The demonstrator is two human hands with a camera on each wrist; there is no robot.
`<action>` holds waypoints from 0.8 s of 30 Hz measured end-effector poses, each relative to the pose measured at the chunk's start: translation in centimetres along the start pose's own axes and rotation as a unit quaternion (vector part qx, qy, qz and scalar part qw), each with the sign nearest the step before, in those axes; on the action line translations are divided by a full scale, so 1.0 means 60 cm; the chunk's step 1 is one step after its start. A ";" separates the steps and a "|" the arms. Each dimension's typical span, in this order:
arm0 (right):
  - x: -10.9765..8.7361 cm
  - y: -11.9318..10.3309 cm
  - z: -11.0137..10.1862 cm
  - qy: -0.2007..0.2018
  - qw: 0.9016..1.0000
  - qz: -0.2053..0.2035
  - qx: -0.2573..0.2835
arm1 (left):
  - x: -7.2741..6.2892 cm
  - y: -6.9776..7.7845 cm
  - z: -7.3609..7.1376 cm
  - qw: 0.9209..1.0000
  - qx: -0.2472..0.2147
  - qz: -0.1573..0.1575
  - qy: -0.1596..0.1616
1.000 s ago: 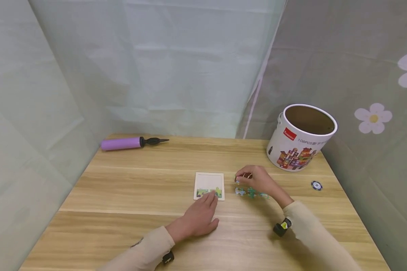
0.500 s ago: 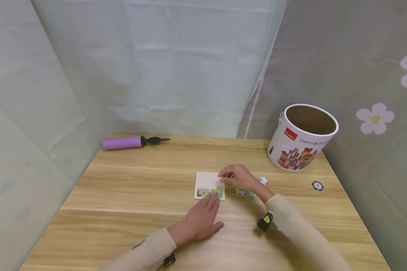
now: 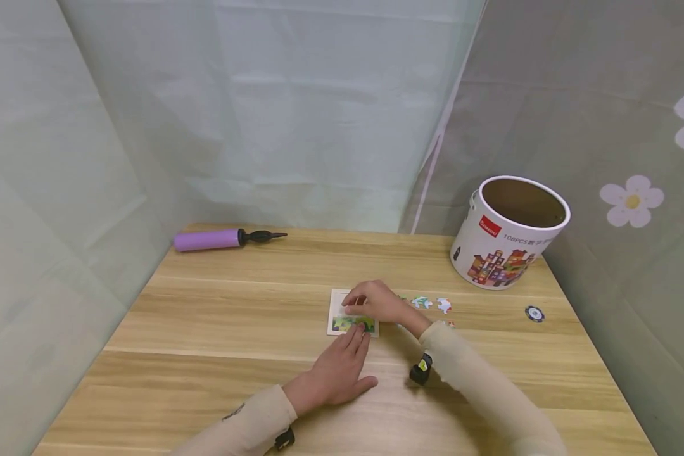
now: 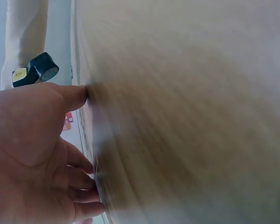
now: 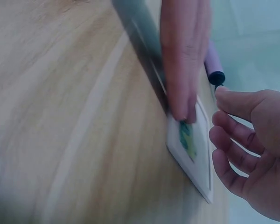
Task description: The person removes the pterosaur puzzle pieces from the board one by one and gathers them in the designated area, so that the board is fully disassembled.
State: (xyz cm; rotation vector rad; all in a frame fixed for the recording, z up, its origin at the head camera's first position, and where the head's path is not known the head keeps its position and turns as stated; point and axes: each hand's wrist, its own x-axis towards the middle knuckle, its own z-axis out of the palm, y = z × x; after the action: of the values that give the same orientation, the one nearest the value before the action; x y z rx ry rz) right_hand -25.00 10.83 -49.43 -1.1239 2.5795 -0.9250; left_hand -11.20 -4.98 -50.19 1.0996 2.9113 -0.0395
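A small square puzzle tray (image 3: 329, 323) with a pale frame lies on the table, its lower part filled by a strip of green puzzle pieces (image 3: 344, 323). My left hand (image 3: 339, 370) lies flat, straight fingertips on the tray's near edge and the strip; in the left wrist view this hand (image 4: 37, 149) stretches its fingers along the surface. Over the tray's bare part, my right hand (image 3: 379, 303) pinches a pale puzzle piece (image 3: 342, 311), mostly covered by the fingers. The right wrist view has that hand (image 5: 261, 140) curled beside the tray (image 5: 177, 151), the piece out of sight.
Several loose puzzle pieces (image 3: 420, 302) lie right of the tray, partly behind the right hand and wrist. A white bucket (image 3: 493, 253) stands at the back right, with a poker chip (image 3: 534, 313) in front of it. A purple hand pump (image 3: 208, 240) lies at the back left.
My right hand has lifted a puzzle piece from the loose ones and moved left with it, over the tray. The left hand has stayed on the tray's near edge.
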 end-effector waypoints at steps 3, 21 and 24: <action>0.007 -0.001 0.009 -0.005 1.000 -0.003 -0.007 | 0.000 0.000 -0.001 1.000 -0.001 -0.002 -0.002; 0.014 -0.009 0.034 -0.008 1.000 0.019 -0.020 | 0.000 0.000 0.001 1.000 -0.019 0.002 -0.007; 0.015 -0.010 0.035 -0.006 1.000 0.028 -0.013 | 0.000 0.000 0.002 1.000 -0.022 0.002 -0.007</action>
State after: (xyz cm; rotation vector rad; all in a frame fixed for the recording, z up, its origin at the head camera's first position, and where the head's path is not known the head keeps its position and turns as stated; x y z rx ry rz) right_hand -24.45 8.90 -50.68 -1.0551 2.6062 -0.8727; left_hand -11.23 -4.98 -50.31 1.0952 2.8833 0.0166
